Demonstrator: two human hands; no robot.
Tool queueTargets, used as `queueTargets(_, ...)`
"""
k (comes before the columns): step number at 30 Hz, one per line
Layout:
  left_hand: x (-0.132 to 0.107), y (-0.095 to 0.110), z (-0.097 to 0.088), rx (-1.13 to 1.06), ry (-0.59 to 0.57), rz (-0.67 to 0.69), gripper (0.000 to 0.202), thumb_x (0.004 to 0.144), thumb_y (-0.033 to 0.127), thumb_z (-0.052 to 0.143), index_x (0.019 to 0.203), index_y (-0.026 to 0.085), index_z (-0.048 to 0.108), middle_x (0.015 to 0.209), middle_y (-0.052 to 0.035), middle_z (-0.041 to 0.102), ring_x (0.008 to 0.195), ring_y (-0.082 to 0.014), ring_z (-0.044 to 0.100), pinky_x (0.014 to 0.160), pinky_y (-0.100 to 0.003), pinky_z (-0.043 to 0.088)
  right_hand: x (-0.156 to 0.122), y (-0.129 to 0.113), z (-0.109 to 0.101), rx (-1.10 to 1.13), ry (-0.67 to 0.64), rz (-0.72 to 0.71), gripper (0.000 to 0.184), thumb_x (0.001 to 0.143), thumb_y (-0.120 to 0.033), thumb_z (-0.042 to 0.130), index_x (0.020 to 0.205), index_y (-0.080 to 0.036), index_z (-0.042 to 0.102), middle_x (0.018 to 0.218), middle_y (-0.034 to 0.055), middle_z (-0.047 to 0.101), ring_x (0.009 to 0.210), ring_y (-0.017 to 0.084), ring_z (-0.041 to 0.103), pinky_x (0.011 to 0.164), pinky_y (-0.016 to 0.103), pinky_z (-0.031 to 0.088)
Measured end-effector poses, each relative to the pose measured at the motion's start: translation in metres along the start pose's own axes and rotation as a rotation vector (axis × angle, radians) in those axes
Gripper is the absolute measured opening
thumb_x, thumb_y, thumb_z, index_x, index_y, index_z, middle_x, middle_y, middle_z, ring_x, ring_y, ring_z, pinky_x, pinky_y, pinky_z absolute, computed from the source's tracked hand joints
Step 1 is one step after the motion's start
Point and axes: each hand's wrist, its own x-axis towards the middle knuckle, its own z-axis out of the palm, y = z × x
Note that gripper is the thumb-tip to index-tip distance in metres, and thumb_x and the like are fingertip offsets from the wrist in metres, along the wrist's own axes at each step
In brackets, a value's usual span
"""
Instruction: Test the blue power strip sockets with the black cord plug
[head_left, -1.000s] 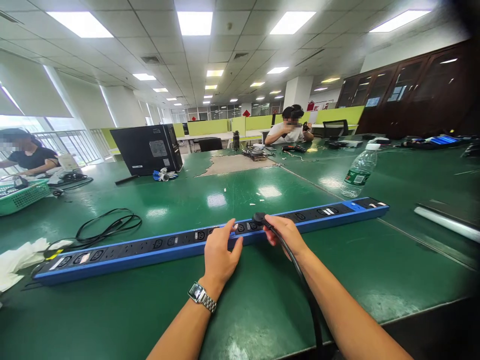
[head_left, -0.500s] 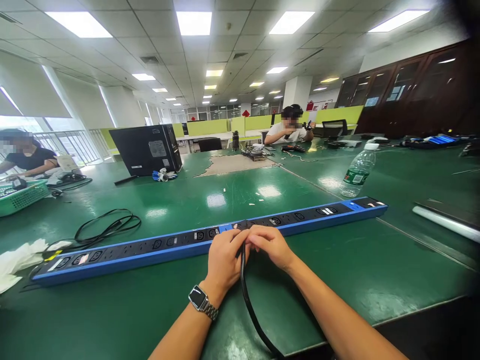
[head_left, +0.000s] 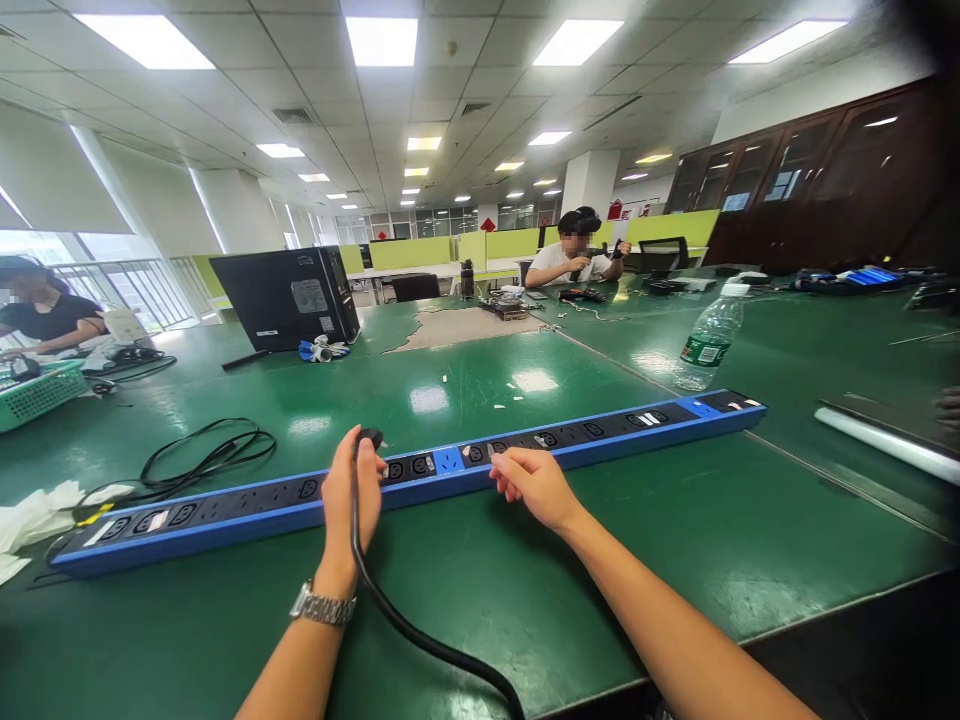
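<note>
A long blue power strip (head_left: 615, 442) with a row of black sockets lies slantwise across the green table. My left hand (head_left: 352, 495), with a metal-banded watch on its wrist, is closed on the black plug (head_left: 370, 437) of a power cord. The plug is raised over the left half of the strip with its head tilted up. From it the thick black cord (head_left: 420, 635) drops past my wrist towards the table's near edge. My right hand (head_left: 534, 482) hovers at the strip's middle, fingers curled and thumb against the forefinger. What those fingertips hold, if anything, is hidden.
A water bottle (head_left: 709, 345) stands behind the strip's right end. Left lie a coiled thin cable (head_left: 202, 455), white tissue (head_left: 37, 515) and a green basket (head_left: 45, 395). Farther back are a black computer case (head_left: 281, 300) and gloves (head_left: 324, 349). Two people sit at the table.
My left hand has moved left with the plug, away from the right hand and the strip's middle sockets. The right hand stays near the middle. The view has shifted slightly.
</note>
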Motion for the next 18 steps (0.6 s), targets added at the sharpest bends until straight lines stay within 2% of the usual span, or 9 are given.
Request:
queueTargets(5, 0.004, -0.01, -0.032, 0.242, -0.025, -0.033, 0.061, 0.094, 0.061, 0.02, 0.124, 0.023, 0.058, 0.065, 0.0017, 0.063, 0.066, -0.0181, 0.062, 0.067, -0.032, 0.049, -0.001, 0.002, 0.0, -0.039, -0.013, 0.017, 0.041, 0.078, -0.053, 0.06, 0.058, -0.017, 0.062, 0.049, -0.001, 0.055, 0.042, 0.009, 0.048, 0.045, 0.022, 0.038)
queueTargets(8, 0.003, -0.01, -0.042, 0.333, -0.064, -0.037, 0.056, 0.093, 0.06, 0.026, 0.117, 0.025, 0.063, 0.073, 0.0004, 0.068, 0.075, -0.0197, 0.065, 0.072, -0.032, 0.049, -0.001, 0.003, 0.0, -0.052, -0.017, 0.025, 0.041, 0.079, -0.052, 0.059, 0.058, -0.017, 0.062, 0.05, -0.0008, 0.055, 0.042, 0.009, 0.048, 0.045, 0.022, 0.038)
queueTargets(13, 0.002, -0.017, -0.044, 0.372, -0.098, 0.033, 0.045, 0.092, 0.051, 0.037, 0.111, 0.025, 0.069, 0.092, -0.0033, 0.074, 0.088, -0.0222, 0.067, 0.08, -0.032, 0.049, 0.0, 0.006, 0.0, -0.058, -0.019, 0.041, 0.042, 0.079, -0.053, 0.059, 0.059, -0.017, 0.062, 0.051, -0.0009, 0.056, 0.043, 0.009, 0.049, 0.046, 0.022, 0.039)
queueTargets(16, 0.002, -0.02, -0.043, 0.438, -0.077, 0.086, 0.04, 0.09, 0.047, 0.043, 0.113, 0.026, 0.069, 0.094, -0.0048, 0.074, 0.087, -0.0238, 0.067, 0.078, -0.033, 0.049, -0.001, 0.007, 0.0, -0.065, -0.019, 0.045, 0.042, 0.079, -0.054, 0.059, 0.059, -0.017, 0.062, 0.051, -0.0007, 0.056, 0.043, 0.009, 0.049, 0.045, 0.022, 0.039)
queueTargets(18, 0.002, -0.019, -0.043, 0.507, -0.083, 0.175, 0.039, 0.09, 0.043, 0.044, 0.114, 0.025, 0.069, 0.091, -0.0057, 0.074, 0.084, -0.0239, 0.066, 0.076, -0.033, 0.049, -0.001, 0.007, 0.001, -0.068, -0.017, 0.044, 0.043, 0.079, -0.054, 0.059, 0.058, -0.017, 0.062, 0.05, -0.0008, 0.056, 0.042, 0.009, 0.049, 0.045, 0.022, 0.039)
